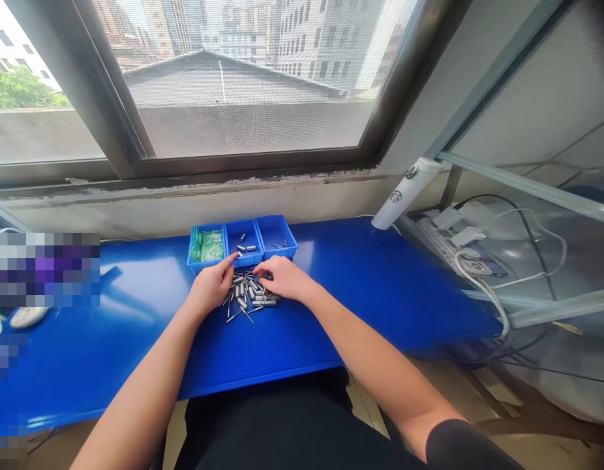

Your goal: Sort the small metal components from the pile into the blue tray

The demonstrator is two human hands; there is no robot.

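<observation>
Blue worktop (341, 281) below the window (263, 78). On it a heap (253, 292) of short silvery metal cylinders (241, 303) and thin metal rods (248, 316), near a row of three blue plastic bins (282, 252). Left hand (209, 286): index finger at the middle bin (250, 234), thumb apart, grip parted. Right hand (285, 279): fingers bent over the heap; cannot tell whether its grip holds anything. Left bin (204, 265) contains a green plastic bag (210, 246).
</observation>
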